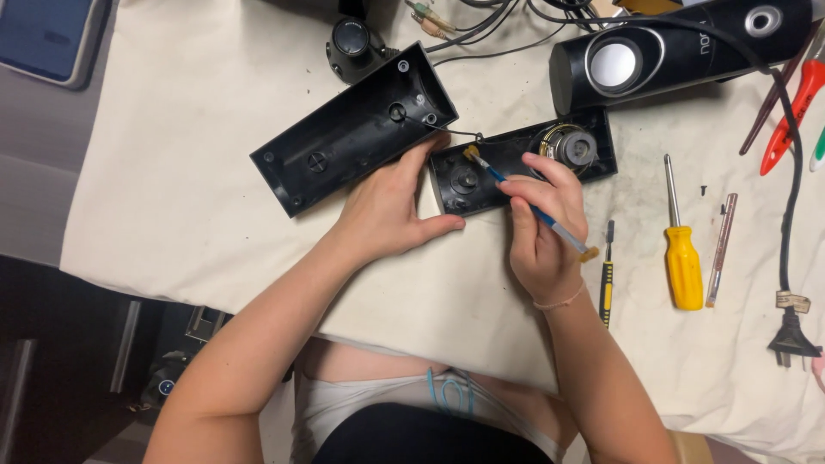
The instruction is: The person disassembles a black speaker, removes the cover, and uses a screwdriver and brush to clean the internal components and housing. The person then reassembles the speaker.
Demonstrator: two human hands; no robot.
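So from the head view, the right hand (541, 228) is pinching a small blue-handled brush (524, 202) like a pen, fingers pressed together around the handle, bristle end pointing up-left into the open speaker front panel (516, 163) sitting just right of the middle of the frame. The brush runs diagonally, tip at the panel's left half, tail end sticking out lower right past the wrist. The left hand (391, 210) is spread flat, thumb out, resting on the cloth (172, 198) and touching the panel's left edge, right between it and the empty black back shell (352, 129) lying tilted in the upper middle. A thin wire links shell and panel. The round driver (574, 146) sits at the panel's right end, so the brush tip is on the far side from it. Off to the right: a yellow screwdriver (683, 249), a small black screwdriver (607, 279), a second whole speaker (679, 47), and a plug (791, 335). Red pliers are cut off at the right edge, and I can't make out what exactly the bristles touch.
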